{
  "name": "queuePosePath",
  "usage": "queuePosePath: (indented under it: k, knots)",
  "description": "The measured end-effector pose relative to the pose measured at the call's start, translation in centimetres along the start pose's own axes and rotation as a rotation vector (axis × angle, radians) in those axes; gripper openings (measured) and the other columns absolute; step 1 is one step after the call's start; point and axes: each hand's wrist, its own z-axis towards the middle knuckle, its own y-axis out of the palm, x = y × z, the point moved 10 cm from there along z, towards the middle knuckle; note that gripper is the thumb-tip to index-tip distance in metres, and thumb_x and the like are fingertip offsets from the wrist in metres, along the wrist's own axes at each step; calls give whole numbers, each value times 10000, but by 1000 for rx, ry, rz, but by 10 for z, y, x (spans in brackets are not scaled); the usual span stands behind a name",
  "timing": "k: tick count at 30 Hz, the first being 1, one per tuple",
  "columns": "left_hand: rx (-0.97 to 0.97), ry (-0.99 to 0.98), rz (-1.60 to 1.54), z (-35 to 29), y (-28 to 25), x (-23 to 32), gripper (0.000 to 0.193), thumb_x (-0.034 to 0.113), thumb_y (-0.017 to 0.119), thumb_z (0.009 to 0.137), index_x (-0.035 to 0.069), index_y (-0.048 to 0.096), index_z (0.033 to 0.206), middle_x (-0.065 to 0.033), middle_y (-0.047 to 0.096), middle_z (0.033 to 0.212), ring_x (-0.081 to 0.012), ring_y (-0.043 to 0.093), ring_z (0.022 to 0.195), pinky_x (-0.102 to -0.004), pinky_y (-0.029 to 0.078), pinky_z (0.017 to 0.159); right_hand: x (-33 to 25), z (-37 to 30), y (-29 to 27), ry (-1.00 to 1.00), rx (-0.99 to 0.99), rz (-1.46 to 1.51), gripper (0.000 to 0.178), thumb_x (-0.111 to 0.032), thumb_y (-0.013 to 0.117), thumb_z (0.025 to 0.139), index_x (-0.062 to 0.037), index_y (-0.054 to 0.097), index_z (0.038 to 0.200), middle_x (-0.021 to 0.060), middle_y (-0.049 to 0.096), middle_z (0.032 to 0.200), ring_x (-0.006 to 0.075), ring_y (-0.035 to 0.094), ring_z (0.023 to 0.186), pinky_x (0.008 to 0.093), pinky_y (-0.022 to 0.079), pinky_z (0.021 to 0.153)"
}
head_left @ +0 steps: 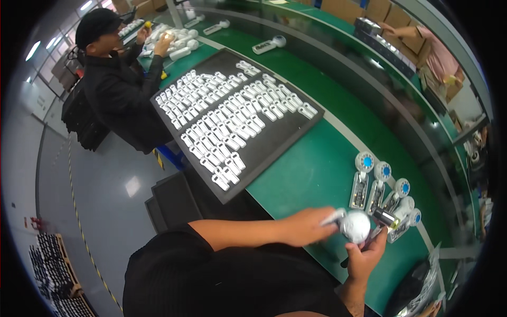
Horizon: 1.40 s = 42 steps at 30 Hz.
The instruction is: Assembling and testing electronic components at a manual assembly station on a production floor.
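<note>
In front of me at the right end of the bench, my right hand [366, 260] is closed around a white handheld fan [356, 227] with a round head. My left hand [311, 226] comes in from the left, smeared by motion. Its fingers are closed on a whitish plastic part [334, 216] right against the fan head; that part's exact shape is blurred. A dark cylinder [385, 217] with a yellowish end shows just beyond my right fingers; I cannot tell whether it is attached. Several handheld fans with blue centres, such as one fan [364, 162], lie behind, their handles opened up.
A black tray [280, 153] with rows of small white casings [227, 124] lies on the green bench [296, 179]. At far left a co-worker [119, 79] handles white parts. Another person [441, 58] reaches toward dark boxes [385, 47]. Clear plastic wrapping [422, 288] lies lower right.
</note>
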Motion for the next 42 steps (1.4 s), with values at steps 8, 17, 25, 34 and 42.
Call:
queuePosePath:
  k: [8,17,25,34,42]
  knots:
    - [-156,347,440,-15,12,31,346,248,646,1003,40,496,1236,-87,681,1067,-174,653,846,-390,546,738,16,26,-4,318,-28,207,410,-206,644,983,7,563,1324,-2,615,864,21,471,611,173,339,517]
    - [-67,92,-258,-8,-10,-4,317,224,622,1014,62,478,1245,-72,651,1032,-136,642,816,-312,566,699,27,27,3,302,-85,70,314,-77,524,1024,-37,508,1335,-6,585,768,12,409,525,183,275,445]
    - [99,-5,-627,1,-54,-21,260,197,577,1054,93,481,1273,-71,646,1024,-137,646,801,-307,577,661,72,12,3,487,-209,-158,360,-12,504,999,-34,470,1356,18,630,881,28,456,561,182,347,480]
    - [41,71,-838,-12,-60,4,563,163,589,1046,157,287,1521,-124,605,1187,-187,645,987,-371,611,745,58,26,19,481,-235,-88,374,-45,494,1031,-21,433,1399,46,645,951,54,506,577,193,416,491]
    - [22,44,-577,-16,-62,-5,693,77,631,985,144,223,1541,-148,597,1192,-219,650,1015,-378,629,713,72,3,2,580,-172,-43,405,-72,507,1043,7,452,1437,62,643,955,69,543,594,205,446,487]
